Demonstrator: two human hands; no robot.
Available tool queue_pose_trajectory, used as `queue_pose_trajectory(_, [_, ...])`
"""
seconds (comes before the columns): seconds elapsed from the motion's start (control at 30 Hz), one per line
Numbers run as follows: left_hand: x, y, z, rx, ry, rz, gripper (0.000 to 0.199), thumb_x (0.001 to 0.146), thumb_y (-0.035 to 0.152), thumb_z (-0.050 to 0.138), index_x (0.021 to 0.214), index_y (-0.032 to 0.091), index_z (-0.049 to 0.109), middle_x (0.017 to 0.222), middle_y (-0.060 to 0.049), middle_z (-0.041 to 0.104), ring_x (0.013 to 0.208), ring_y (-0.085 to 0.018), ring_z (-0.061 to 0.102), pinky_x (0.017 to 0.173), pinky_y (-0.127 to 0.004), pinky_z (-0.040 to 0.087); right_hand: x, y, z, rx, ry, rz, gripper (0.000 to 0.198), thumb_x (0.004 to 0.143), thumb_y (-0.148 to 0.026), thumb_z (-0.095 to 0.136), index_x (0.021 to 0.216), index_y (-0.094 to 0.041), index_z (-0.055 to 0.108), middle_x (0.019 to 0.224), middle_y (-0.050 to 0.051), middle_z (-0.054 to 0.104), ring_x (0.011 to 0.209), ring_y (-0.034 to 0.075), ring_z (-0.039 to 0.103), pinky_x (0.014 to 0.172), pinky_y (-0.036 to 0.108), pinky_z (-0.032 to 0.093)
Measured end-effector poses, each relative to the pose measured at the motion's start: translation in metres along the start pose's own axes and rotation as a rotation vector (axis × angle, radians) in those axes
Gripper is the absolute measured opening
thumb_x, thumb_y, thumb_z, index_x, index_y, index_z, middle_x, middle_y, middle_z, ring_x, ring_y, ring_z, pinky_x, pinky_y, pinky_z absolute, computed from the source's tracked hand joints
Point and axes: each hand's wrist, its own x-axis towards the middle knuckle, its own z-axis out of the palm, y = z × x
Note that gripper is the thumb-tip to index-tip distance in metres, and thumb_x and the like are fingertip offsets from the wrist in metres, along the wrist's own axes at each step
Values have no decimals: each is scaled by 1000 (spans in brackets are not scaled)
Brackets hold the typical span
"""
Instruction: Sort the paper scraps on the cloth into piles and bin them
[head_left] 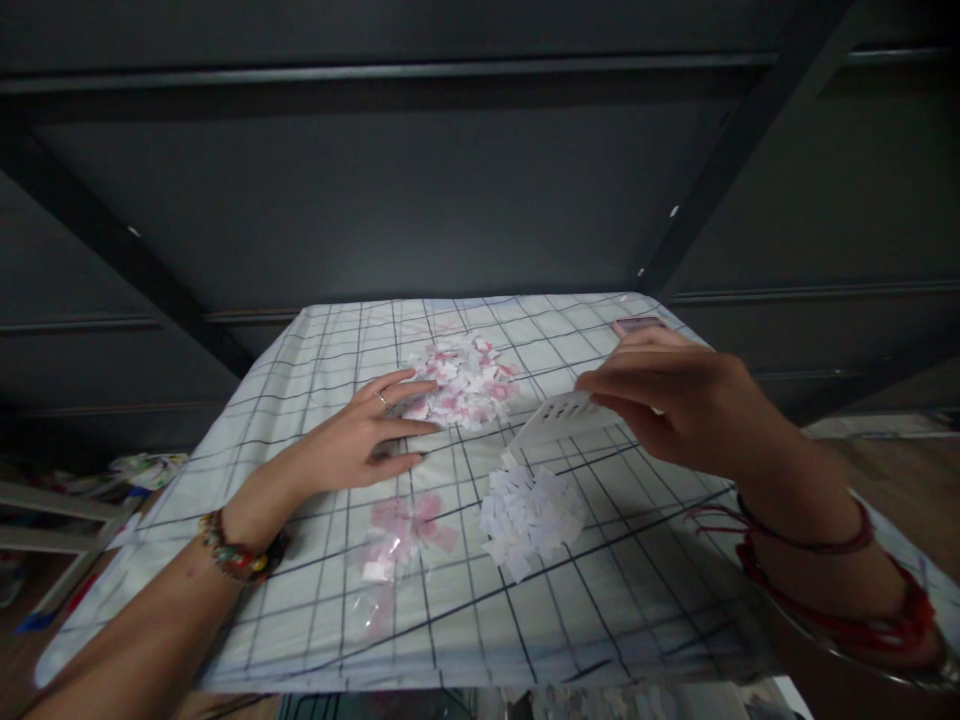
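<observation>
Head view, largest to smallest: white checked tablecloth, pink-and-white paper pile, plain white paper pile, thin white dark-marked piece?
1. Tablecloth
2. Pink-and-white pile, plain white pile: look alike; nearness makes ranking unsure
3. Dark-marked piece, partly hidden by right hand

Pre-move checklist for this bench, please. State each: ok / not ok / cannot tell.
1. Right hand has a grip on the card: ok, pinched at one end.
2. Left hand free: ok, fingers spread at the edge of the mixed pile, holding nothing visible.
3. Mixed pile and white pile separate: ok, cloth shows between them.
4. Card clear of white pile: cannot tell, its lower end is right by the pile's far edge.
5. Pink pieces off the white pile: ok, they lie to its left with a gap.
</observation>
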Motion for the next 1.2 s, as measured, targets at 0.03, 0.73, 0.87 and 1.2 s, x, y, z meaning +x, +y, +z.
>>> queue_pose_trajectory(0.03, [0,0,0,-3,1,0,32,87,28,57,118,24,56,143,-8,33,132,-28,27,109,-52,23,0,0,0,9,8,4,18,82,-8,46,77,-21,58,58,-4,58,56,12,54,65,29,47])
queue_pose_trajectory(0.73, [0,1,0,-4,17,2,31,87,27,57,118,25,56,145,-6,32,134,-27,24,109,-52,24,0,2,6,-183,39,56,22,79,-5,45,84,-21,58,63,-3,61,61,13,56,71,31,45])
queue_pose_trajectory(0.87, [1,1,-1,2,17,-5,32,87,28,57,119,24,56,144,-7,33,134,-28,23,108,-52,25,2,-1,9,-177,-3,-2,23,79,-4,43,86,-19,59,60,-3,58,58,13,53,70,31,45])
queue_pose_trajectory(1.2, [1,1,-3,13,14,2,30,88,28,56,117,23,57,143,-9,34,133,-28,25,108,-52,25,3,-4,9,-186,-4,-17,21,80,-4,45,85,-19,58,61,-3,58,59,13,51,71,32,45])
